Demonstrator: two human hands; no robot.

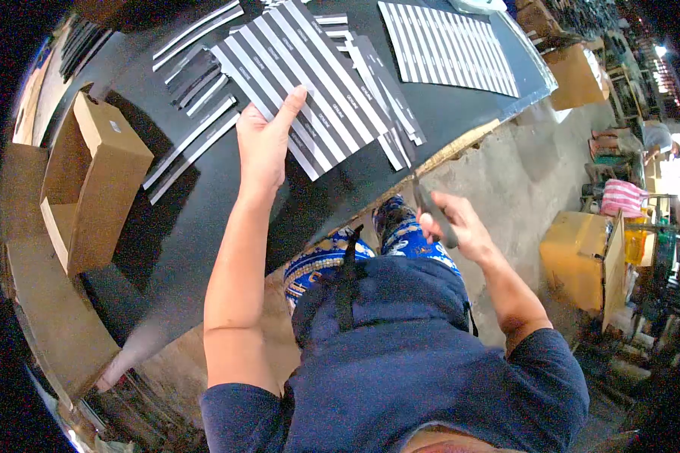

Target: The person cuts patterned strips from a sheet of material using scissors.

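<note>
My left hand (268, 140) grips a sheet with black and white stripes (302, 87), its thumb lying on top and the other fingers hidden underneath. Small print repeats along the stripes. In my right hand (461, 223), held over the table's front edge by my legs, is a pair of dark-handled scissors (435, 211) pointing up toward the table. Cut strips (193, 147) lie left of the held sheet, and more strips (397, 147) stick out from beneath its right side. Farther right, another striped sheet (449, 49) lies flat on the black table (279, 226).
An open cardboard box (117, 181) stands on the table's left side. Larger cardboard boxes (578, 253) rest on the floor at right, near a pink striped bag (623, 198). Another person (653, 140) is in the right background. The table's worn edge (461, 142) runs before my legs.
</note>
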